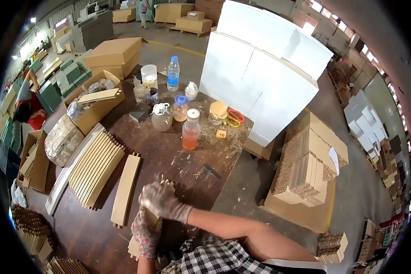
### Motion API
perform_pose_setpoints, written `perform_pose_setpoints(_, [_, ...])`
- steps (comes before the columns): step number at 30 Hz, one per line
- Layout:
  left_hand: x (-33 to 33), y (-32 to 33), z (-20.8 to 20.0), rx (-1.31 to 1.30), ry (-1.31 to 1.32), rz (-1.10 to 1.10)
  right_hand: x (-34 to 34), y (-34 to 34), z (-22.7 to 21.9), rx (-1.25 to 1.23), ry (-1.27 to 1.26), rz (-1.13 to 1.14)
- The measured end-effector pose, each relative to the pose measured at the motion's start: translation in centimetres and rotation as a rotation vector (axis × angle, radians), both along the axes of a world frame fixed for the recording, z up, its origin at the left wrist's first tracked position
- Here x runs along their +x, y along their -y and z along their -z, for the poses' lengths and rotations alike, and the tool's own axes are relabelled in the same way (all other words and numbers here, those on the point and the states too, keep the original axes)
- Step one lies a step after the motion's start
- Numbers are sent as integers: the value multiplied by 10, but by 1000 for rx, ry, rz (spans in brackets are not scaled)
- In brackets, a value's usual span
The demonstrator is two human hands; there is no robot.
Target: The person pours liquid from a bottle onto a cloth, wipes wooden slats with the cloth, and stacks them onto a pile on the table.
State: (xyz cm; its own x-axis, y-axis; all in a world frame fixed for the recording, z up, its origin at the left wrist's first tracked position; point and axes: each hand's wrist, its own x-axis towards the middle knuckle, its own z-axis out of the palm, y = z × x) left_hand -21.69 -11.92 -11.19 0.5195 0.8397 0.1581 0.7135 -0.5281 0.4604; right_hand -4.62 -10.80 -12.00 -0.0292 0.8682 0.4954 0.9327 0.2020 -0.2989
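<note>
My left hand (146, 235), in a patterned glove, is closed around a light wooden slat (133, 248) near the table's front edge. Across the slat's upper part lies my right hand (163, 201), in a soiled glove. Its fingers look curled and are slightly blurred, and anything inside them is hidden. A little of the slat's far end shows beyond that hand. To the left, a single wooden slat (126, 189) with small pegs at its ends lies on the dark brown table (169, 157). Farther left, a row of similar slats (97, 169) lies side by side.
Behind my hands stand a bottle of pink liquid (190, 134), several jars and a water bottle (173, 75). An open cardboard box (96, 114) sits at the back left. Large white panels (255, 77) rise beyond the table; stacked boards (303, 169) stand on the right.
</note>
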Motion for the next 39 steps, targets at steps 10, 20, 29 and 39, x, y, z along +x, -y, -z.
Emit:
perform_pose_setpoints(10, [18, 6, -33, 64, -94, -85, 126, -21, -6, 61, -413, 26])
perform_pose_setpoints(20, [22, 10, -40, 22, -120, -178, 70, -18, -27, 100, -257, -356])
perform_pose_setpoints(29, [-28, 23, -85, 143, -107, -401, 111, -10, -44, 39, -522, -219])
perform_pose_setpoints(39, [-272, 74, -196, 433, -494, -1187, 66, -11, -39, -127, -719, -399])
